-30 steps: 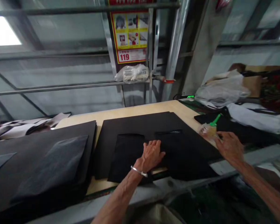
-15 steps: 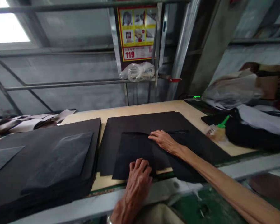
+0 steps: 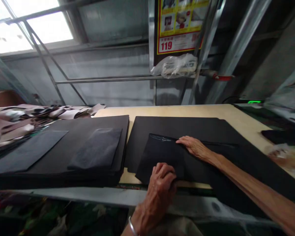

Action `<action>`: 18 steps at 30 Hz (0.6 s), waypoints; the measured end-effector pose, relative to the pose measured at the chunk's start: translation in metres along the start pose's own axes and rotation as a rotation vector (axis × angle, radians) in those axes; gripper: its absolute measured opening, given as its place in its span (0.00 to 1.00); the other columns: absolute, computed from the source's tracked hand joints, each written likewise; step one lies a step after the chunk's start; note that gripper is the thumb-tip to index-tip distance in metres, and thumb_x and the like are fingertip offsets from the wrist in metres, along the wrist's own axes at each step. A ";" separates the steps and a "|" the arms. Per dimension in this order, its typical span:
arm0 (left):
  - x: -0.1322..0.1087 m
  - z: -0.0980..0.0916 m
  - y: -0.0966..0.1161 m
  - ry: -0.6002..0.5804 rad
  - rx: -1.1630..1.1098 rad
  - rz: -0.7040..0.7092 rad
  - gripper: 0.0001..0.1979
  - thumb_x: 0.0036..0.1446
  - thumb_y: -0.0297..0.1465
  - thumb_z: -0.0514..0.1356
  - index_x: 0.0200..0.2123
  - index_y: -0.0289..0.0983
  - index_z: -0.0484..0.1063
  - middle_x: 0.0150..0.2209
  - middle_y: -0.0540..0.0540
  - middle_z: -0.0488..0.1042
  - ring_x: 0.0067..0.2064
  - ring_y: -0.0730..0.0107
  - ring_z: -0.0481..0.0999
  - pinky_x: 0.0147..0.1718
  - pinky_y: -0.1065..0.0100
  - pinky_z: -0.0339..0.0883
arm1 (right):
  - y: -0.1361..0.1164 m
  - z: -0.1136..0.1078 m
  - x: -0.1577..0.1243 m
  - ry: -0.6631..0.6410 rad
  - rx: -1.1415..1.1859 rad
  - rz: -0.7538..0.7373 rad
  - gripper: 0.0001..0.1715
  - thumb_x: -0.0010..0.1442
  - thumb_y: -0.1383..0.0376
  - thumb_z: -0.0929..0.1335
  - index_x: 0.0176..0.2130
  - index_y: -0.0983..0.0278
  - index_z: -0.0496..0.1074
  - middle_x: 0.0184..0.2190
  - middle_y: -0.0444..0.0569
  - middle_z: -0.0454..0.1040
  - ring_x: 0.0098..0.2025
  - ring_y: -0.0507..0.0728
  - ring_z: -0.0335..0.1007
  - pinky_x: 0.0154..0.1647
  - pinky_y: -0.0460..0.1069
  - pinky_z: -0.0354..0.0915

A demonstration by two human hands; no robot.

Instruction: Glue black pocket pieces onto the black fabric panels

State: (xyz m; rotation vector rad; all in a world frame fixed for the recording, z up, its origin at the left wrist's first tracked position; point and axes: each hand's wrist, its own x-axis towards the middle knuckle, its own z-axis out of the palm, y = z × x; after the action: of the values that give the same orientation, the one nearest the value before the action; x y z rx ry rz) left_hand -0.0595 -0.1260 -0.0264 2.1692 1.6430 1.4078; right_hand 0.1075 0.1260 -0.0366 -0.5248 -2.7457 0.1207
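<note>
A dark fabric piece (image 3: 162, 154) lies on a larger black sheet (image 3: 147, 126) on the wooden tabletop (image 3: 201, 110). My left hand (image 3: 162, 180), with a silver bangle at the wrist, is at the near edge of the fabric, its fingers curled against it; their tips are partly hidden. Farther back, my right hand (image 3: 193, 146) touches the fabric's far edge with its fingers close together. Another dark piece (image 3: 226, 170) lies beneath my right forearm.
To the left, a thick stack of black sheets (image 3: 76, 123) carries two greyish pieces (image 3: 99, 149). Scraps (image 3: 73, 112) lie behind it. A plastic bag (image 3: 285, 155) sits at the right, and a metal rail (image 3: 108, 195) runs along the front.
The view has turned left, so the table and both hands appear farther right. More of the scraps and window shows. Both hands remain at the same fabric piece.
</note>
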 end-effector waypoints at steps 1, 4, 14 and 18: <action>0.000 -0.003 0.001 0.008 -0.009 -0.005 0.11 0.53 0.17 0.59 0.35 0.38 0.72 0.40 0.45 0.75 0.43 0.64 0.69 0.42 0.61 0.67 | 0.001 0.002 0.002 0.003 0.011 -0.007 0.25 0.58 0.75 0.57 0.47 0.63 0.75 0.44 0.53 0.76 0.46 0.58 0.72 0.51 0.56 0.69; -0.001 -0.011 0.004 0.033 -0.036 -0.021 0.10 0.55 0.18 0.58 0.37 0.38 0.72 0.40 0.44 0.75 0.43 0.63 0.70 0.43 0.60 0.68 | 0.000 0.003 0.005 0.058 0.058 0.006 0.21 0.59 0.72 0.59 0.44 0.62 0.76 0.41 0.53 0.77 0.45 0.59 0.73 0.48 0.56 0.71; -0.001 -0.036 0.008 0.295 -0.215 -0.062 0.05 0.58 0.23 0.61 0.37 0.37 0.74 0.37 0.45 0.75 0.42 0.66 0.72 0.44 0.62 0.70 | -0.007 -0.045 -0.009 0.198 0.081 0.011 0.17 0.58 0.67 0.61 0.43 0.59 0.75 0.41 0.54 0.77 0.46 0.61 0.74 0.49 0.58 0.70; -0.003 -0.047 0.022 0.365 -0.337 -0.191 0.05 0.58 0.24 0.61 0.36 0.37 0.76 0.36 0.46 0.75 0.39 0.69 0.75 0.40 0.67 0.71 | -0.009 -0.096 -0.024 0.302 0.033 -0.040 0.14 0.62 0.55 0.65 0.43 0.54 0.76 0.38 0.52 0.77 0.41 0.58 0.74 0.45 0.57 0.69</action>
State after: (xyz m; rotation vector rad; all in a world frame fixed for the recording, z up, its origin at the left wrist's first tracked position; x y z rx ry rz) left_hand -0.0757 -0.1578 0.0110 1.6027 1.5185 1.9380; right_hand 0.1590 0.1107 0.0470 -0.4386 -2.4538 0.0705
